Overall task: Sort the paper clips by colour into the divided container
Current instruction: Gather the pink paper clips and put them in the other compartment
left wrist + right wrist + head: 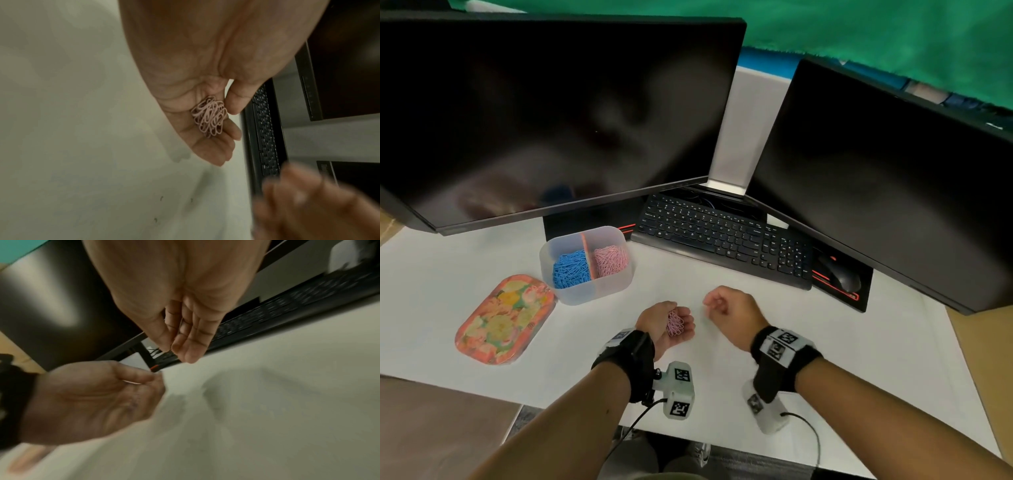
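My left hand (681,320) lies palm up on the white desk and cups a small bunch of pink paper clips (675,323) (209,118) in its slightly curled fingers. My right hand (717,303) (174,348) hovers just to its right, fingers curled, thumb tip against forefinger tip; whether anything is pinched there is too small to see. The clear divided container (585,294) stands to the upper left, with blue clips (570,269) in its left half and pink clips (611,260) in its right half.
A floral oblong tray (505,318) lies left of the container. A black keyboard (722,236) and mouse (839,274) sit behind my hands, under two dark monitors (551,113). The desk's front edge is close below my wrists.
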Demonstrator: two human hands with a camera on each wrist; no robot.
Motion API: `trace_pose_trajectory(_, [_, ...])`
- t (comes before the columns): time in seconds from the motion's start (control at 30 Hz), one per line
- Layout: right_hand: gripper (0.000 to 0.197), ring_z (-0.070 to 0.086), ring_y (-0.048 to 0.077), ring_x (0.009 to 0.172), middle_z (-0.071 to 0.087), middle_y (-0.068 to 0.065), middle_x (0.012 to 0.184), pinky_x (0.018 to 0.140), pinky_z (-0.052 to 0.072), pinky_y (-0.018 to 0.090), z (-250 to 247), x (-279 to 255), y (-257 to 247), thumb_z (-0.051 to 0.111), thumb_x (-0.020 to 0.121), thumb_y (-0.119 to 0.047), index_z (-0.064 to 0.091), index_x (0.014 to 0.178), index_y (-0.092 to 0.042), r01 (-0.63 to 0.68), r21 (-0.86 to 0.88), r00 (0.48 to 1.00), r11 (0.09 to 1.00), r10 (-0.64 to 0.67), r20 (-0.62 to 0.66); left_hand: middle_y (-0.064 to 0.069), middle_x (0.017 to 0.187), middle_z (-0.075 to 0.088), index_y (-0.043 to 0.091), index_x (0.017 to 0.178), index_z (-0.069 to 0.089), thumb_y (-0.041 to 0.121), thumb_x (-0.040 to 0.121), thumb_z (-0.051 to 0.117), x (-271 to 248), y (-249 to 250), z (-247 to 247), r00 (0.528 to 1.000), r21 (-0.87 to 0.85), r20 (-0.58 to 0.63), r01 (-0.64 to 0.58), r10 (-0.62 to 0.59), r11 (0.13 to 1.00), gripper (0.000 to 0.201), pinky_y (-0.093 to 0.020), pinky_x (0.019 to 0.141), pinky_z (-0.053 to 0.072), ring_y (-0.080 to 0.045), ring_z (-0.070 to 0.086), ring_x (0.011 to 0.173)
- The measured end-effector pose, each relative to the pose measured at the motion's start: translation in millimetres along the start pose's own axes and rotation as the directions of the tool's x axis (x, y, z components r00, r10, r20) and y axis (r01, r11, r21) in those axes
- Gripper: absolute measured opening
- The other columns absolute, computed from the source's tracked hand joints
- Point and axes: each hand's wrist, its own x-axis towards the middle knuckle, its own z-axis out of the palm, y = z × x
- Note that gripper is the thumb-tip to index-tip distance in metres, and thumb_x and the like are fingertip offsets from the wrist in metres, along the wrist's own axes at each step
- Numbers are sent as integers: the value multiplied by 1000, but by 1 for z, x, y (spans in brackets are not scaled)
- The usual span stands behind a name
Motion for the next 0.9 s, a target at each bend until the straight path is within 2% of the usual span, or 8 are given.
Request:
trace_pose_trajectory(0.07, [21, 56, 7, 74, 62, -6, 84, 69, 43, 13, -22, -14, 26, 53, 85, -5, 61, 86, -25, -39, -153, 999, 987, 38, -14, -16, 74, 57, -1, 79, 58, 18, 99, 38, 0, 1, -1, 1000, 0, -3, 8, -8, 1000, 34, -38, 69, 52, -27, 54, 66])
trace_pose_trajectory(0.17, [18, 54, 9, 82, 56, -9, 93, 75, 42, 18, -38, -43, 61, 52, 86, -12, 51, 87, -31, -103, -433, 975, 895, 177, 134, -16, 73, 56, -2, 78, 58, 17, 99, 39, 1, -2, -3, 1000, 16, -11, 12, -12, 1000, 34, -38, 68, 52, -27, 53, 64])
trace_pose_trajectory(0.23, [14, 53, 10, 86, 54, -8, 98, 79, 45, 20, -39, -61, 77, 55, 87, -21, 46, 90, -31, -102, -528, 960, 843, 222, 168, -16, 73, 57, -2, 79, 59, 17, 99, 39, 1, -4, -2, 1000, 43, -16, 8, -8, 999, 34, -39, 68, 52, -27, 54, 65])
trace_pose_trajectory(0.33, [15, 52, 12, 84, 53, -5, 96, 74, 43, 21, -34, -77, 81, 59, 86, -31, 44, 90, -26, -154, -555, 946, 817, 284, 154, -16, 74, 58, -1, 79, 59, 18, 99, 40, 2, -6, -2, 1000, 65, -20, 4, -3, 998, 34, -38, 66, 52, -28, 56, 65])
trace_pose_trajectory(0.43, [13, 53, 14, 81, 55, -4, 93, 69, 42, 21, -23, -81, 82, 56, 88, -28, 44, 86, -23, -192, -548, 947, 814, 300, 114, -16, 73, 59, -1, 79, 59, 18, 99, 40, 2, -8, 0, 1000, 90, -27, 5, -3, 996, 33, -38, 66, 53, -27, 56, 63])
trace_pose_trajectory(0.6, [14, 58, 20, 83, 59, 3, 97, 71, 49, 27, -6, -77, 76, 45, 85, -8, 45, 87, -22, -249, -494, 952, 833, 304, 34, -16, 73, 59, -1, 80, 60, 19, 99, 40, 1, -10, 5, 1000, 102, -24, 3, 0, 995, 33, -38, 65, 53, -28, 57, 64])
trace_pose_trajectory(0.7, [17, 58, 22, 87, 60, 6, 101, 76, 50, 29, -4, -74, 73, 41, 84, -5, 47, 89, -21, -221, -510, 956, 832, 288, 56, -16, 73, 59, -1, 80, 60, 19, 99, 41, -1, -11, 7, 1000, 105, -31, 9, -6, 994, 33, -38, 65, 53, -28, 57, 64])
trace_pose_trajectory(0.9, [27, 52, 19, 96, 56, 6, 113, 85, 45, 25, -3, -65, 65, 41, 86, -3, 54, 108, -13, -178, -530, 949, 829, 288, 131, -16, 74, 59, -1, 78, 59, 19, 99, 40, -7, -12, 12, 1000, 116, -13, 15, -14, 993, 34, -38, 68, 54, -28, 56, 65])
